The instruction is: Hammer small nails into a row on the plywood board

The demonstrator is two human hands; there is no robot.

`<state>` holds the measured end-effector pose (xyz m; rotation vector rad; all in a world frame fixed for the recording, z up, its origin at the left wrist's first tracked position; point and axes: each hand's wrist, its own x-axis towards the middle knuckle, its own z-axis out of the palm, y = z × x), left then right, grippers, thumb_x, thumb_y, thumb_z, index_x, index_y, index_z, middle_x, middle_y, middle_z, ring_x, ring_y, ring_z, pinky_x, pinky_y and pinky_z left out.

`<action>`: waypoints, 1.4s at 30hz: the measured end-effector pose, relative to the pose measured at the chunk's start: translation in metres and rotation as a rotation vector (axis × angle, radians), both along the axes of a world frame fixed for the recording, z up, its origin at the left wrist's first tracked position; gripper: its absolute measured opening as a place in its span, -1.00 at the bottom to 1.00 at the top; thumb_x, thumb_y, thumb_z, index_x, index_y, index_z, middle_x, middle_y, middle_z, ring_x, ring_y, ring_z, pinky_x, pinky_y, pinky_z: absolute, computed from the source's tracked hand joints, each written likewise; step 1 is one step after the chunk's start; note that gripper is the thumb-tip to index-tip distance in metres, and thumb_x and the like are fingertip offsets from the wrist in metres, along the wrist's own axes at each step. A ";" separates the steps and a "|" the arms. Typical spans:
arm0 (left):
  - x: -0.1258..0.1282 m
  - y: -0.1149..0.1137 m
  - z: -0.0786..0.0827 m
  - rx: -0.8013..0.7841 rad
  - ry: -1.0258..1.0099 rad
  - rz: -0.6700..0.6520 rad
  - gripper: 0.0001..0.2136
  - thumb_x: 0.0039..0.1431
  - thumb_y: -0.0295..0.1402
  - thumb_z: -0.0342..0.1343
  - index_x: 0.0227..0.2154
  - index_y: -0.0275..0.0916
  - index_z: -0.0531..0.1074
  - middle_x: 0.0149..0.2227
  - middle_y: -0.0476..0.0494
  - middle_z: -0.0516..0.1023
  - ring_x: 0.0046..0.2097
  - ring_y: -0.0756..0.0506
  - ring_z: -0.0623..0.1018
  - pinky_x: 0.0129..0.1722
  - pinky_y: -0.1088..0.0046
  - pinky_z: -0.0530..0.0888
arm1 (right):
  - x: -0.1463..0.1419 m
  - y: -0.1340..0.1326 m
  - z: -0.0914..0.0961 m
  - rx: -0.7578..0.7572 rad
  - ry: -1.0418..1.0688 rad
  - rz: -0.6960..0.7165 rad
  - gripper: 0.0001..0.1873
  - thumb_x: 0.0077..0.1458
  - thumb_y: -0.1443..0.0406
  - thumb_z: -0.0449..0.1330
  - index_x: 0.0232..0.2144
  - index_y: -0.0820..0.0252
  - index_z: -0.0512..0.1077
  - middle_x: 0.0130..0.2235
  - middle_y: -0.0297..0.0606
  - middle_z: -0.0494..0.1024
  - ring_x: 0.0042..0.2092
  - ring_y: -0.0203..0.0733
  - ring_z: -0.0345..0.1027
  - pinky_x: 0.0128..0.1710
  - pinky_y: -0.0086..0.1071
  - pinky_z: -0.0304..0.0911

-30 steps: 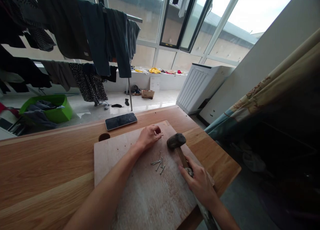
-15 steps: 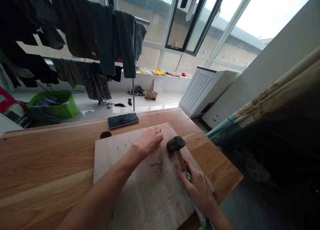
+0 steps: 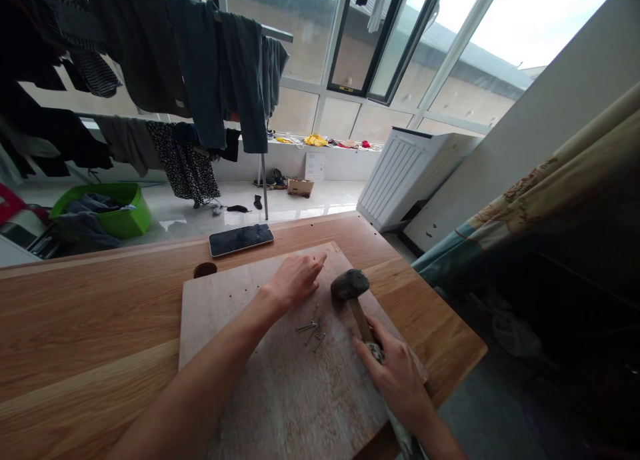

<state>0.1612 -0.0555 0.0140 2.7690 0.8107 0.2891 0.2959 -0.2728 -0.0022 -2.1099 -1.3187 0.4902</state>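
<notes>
A thin plywood board (image 3: 240, 373) lies on a wooden table (image 3: 90, 327). My left hand (image 3: 295, 279) rests near the board's far edge, its fingers pinched together on something too small to make out. My right hand (image 3: 397, 373) grips the wooden handle of a hammer (image 3: 351, 285), whose dark head rests on the board just right of my left hand. Several loose nails (image 3: 313, 328) lie on the board between my two hands.
A black phone (image 3: 241, 239) lies face up near the table's far edge, and a round hole (image 3: 205, 270) shows in the tabletop. Beyond stand a clothes rack with dark garments (image 3: 200, 73), a green basket (image 3: 107, 210), a white cabinet (image 3: 405, 173) and a curtain (image 3: 545, 180) at the right.
My left hand has shifted slightly toward the board's far edge with its fingers stretched more forward. The hammer head stays down on the board. The camera view has wobbled a little.
</notes>
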 end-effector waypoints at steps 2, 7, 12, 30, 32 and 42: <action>0.000 0.004 -0.008 -0.092 -0.129 0.029 -0.66 0.12 -0.51 0.10 -0.02 -0.23 0.46 -0.22 -0.18 0.64 -0.21 -0.18 0.62 -0.18 0.34 0.49 | 0.000 0.000 0.000 -0.005 0.010 -0.006 -0.43 0.23 0.01 0.07 0.11 0.25 0.49 0.06 -0.02 0.63 0.12 0.15 0.50 0.04 -0.19 0.41; 0.001 0.017 -0.030 -0.343 -0.475 0.035 -0.82 0.22 -0.45 0.06 -0.15 -0.21 0.48 -0.26 -0.06 0.59 -0.33 -0.01 0.53 -0.27 0.48 0.47 | 0.001 0.000 0.002 -0.026 0.022 0.005 -0.42 0.24 -0.01 0.04 0.10 0.25 0.47 0.04 -0.01 0.63 0.08 0.15 0.52 0.05 -0.16 0.40; 0.002 0.018 -0.035 -0.352 -0.532 0.026 -0.84 0.20 -0.47 0.08 -0.19 -0.22 0.49 -0.30 -0.05 0.57 -0.34 0.00 0.51 -0.28 0.48 0.47 | 0.007 0.004 0.006 -0.060 0.035 0.040 -0.43 0.23 -0.04 0.03 0.06 0.22 0.45 -0.14 -0.05 0.67 -0.11 0.12 0.60 -0.21 -0.21 0.49; 0.008 0.022 -0.039 -0.463 -0.593 0.127 -0.93 0.19 -0.41 0.16 -0.26 -0.19 0.49 -0.31 -0.05 0.65 -0.34 -0.02 0.57 -0.28 0.49 0.50 | 0.011 0.015 0.012 -0.176 0.293 0.030 -0.59 0.23 -0.06 0.03 -0.12 0.09 0.39 -0.59 -0.45 0.39 -0.61 -0.17 0.37 -0.67 -0.42 0.30; 0.013 0.024 -0.039 -0.468 -0.596 0.178 -0.93 0.19 -0.42 0.17 -0.26 -0.20 0.49 -0.29 -0.08 0.66 -0.32 -0.03 0.59 -0.29 0.49 0.50 | 0.011 0.017 0.015 -0.197 0.321 0.032 -0.63 0.23 -0.02 0.03 -0.14 0.09 0.39 -0.59 -0.45 0.41 -0.62 -0.18 0.38 -0.66 -0.43 0.31; 0.021 0.021 -0.040 -0.393 -0.532 0.169 -0.90 0.19 -0.39 0.21 -0.23 -0.13 0.54 -0.21 -0.02 0.70 -0.36 -0.03 0.57 -0.27 0.47 0.48 | 0.014 0.014 0.004 -0.160 0.324 0.018 -0.54 0.19 -0.05 0.04 -0.05 0.10 0.41 -0.62 -0.48 0.41 -0.66 -0.22 0.34 -0.68 -0.45 0.28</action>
